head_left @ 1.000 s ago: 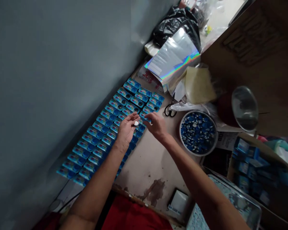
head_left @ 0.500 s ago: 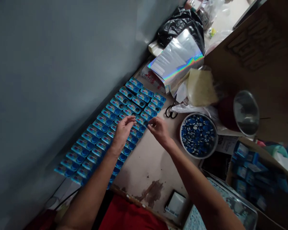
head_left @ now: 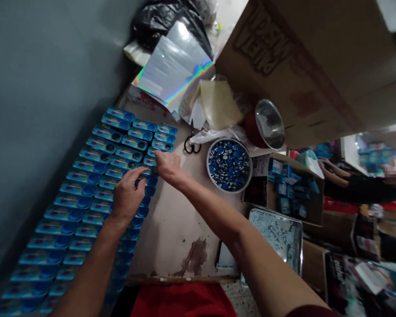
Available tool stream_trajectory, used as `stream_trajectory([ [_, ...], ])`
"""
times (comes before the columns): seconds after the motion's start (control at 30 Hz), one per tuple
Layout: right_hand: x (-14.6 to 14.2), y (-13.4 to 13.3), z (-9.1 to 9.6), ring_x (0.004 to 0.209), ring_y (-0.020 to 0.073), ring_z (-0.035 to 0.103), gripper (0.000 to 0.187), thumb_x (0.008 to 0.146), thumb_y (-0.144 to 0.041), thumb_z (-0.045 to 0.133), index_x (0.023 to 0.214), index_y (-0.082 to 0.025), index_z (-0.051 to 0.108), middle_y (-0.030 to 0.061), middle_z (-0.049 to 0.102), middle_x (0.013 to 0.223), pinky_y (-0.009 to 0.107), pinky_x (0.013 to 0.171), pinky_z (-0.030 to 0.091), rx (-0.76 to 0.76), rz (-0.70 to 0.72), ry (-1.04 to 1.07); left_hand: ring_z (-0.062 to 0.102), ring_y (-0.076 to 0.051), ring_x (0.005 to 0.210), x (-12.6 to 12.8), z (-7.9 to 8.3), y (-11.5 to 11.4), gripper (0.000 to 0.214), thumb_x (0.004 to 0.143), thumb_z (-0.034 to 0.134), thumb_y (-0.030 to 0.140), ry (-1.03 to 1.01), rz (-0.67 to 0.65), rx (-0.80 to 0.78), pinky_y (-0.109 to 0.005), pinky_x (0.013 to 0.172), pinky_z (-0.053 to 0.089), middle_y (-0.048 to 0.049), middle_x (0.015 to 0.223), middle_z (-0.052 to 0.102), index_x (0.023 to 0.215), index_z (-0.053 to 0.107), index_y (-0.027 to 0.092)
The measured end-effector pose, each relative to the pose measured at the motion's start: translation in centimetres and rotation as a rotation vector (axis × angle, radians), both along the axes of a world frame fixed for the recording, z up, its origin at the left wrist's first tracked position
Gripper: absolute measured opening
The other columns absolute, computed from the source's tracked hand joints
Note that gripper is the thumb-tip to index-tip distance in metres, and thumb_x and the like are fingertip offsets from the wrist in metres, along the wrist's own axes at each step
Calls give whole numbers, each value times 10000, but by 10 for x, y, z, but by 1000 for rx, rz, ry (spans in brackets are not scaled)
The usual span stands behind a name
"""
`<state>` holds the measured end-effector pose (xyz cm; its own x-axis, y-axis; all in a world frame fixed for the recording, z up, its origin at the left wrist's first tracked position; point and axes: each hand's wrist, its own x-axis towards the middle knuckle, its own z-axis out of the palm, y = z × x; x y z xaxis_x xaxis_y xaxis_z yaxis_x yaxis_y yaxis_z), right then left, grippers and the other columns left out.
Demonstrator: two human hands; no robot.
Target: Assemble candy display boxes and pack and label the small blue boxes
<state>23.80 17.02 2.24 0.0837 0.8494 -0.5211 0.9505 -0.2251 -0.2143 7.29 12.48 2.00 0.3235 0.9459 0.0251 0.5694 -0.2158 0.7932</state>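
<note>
Rows of small blue printed boxes point(head_left: 95, 166) stand packed side by side on the table. Most show a round blue disc at one end, while several have a dark round opening there. Over the right-hand columns hovers my left hand point(head_left: 128, 191), its fingers bent and its thumb apart, with nothing visible in it. At the right edge of the rows, my right hand point(head_left: 167, 166) has its fingers pressed together over a box. Whatever it may hold is hidden. A round bowl point(head_left: 250, 176) to the right contains many blue and silver discs point(head_left: 229, 165).
Black scissors point(head_left: 193, 145) lie behind the bowl, near shiny silver sheets point(head_left: 174, 66) and a black plastic bag point(head_left: 161, 22). A steel bowl point(head_left: 269, 124) leans by a large carton point(head_left: 303, 75). Rightward are a box of blue packets point(head_left: 285, 185), a metal tray point(head_left: 277, 233) and another person's arm point(head_left: 336, 174).
My view has swung right, so the table things appear further left and another person shows at the right. My right hand has come to the upper edge boxes; my left hand stays over the rows.
</note>
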Motion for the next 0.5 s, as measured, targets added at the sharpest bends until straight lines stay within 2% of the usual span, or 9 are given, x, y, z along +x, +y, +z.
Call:
stream_trajectory([
  [0.07,7,-15,2,983,233,686,325,871,-411,685,1152,-264,617,39,745,1102,286,735,470,62,-41,90,639,-252,1149,13,19,-7,283,912,550,204,-27,55,46,-408,1058,475,-74,1198,708,1144,712,224],
  [0.13,33,-47,6,923,198,684,264,911,-455,639,1087,-258,637,20,749,1035,263,708,451,180,-131,200,642,-244,1093,39,35,-20,256,915,571,217,-113,115,30,-390,1017,489,-68,1155,701,1130,709,230],
  [0.2,82,-92,13,866,172,679,243,943,-467,595,1026,-246,652,15,744,972,251,700,440,289,-296,214,646,-232,1022,82,44,-34,245,907,589,213,-258,100,-87,-361,971,502,-62,1114,692,1121,705,245],
  [0.23,112,-117,16,862,177,680,243,938,-459,604,1015,-236,656,25,743,961,258,715,443,308,-402,137,645,-231,997,110,44,-40,238,895,598,197,-335,54,-180,-353,961,502,-63,1089,690,1101,707,249],
  [0.27,145,-141,19,891,197,686,224,920,-428,628,1015,-227,661,44,744,973,272,735,450,280,-495,29,644,-237,993,140,41,-46,231,874,614,169,-401,-30,-303,-353,973,494,-68,1063,690,1067,711,249],
  [0.33,204,-184,21,957,249,697,262,828,-370,725,1028,-211,665,85,747,993,300,758,469,104,-622,-140,622,-283,1083,205,29,-54,172,800,650,87,-474,-190,-586,-376,1037,451,-102,1000,686,891,712,219],
  [0.4,243,-210,14,984,283,700,357,765,-344,773,1069,-200,657,110,744,998,327,777,489,-33,-633,-171,566,-345,1224,264,13,-60,189,718,668,13,-513,-95,-884,-388,1040,442,-150,952,653,690,618,194],
  [0.43,253,-216,7,978,292,702,380,751,-317,777,1087,-192,651,121,742,995,340,783,498,-58,-617,-151,536,-372,1273,287,4,-62,211,706,668,12,-513,-77,-934,-401,1027,451,-171,951,644,654,577,195],
  [0.5,255,-216,-9,947,301,703,391,747,-236,750,1114,-164,638,156,731,1001,364,784,511,-8,-580,-86,498,-400,1324,321,-11,-64,245,688,673,15,-495,-32,-997,-409,1001,464,-194,963,639,629,525,201],
])
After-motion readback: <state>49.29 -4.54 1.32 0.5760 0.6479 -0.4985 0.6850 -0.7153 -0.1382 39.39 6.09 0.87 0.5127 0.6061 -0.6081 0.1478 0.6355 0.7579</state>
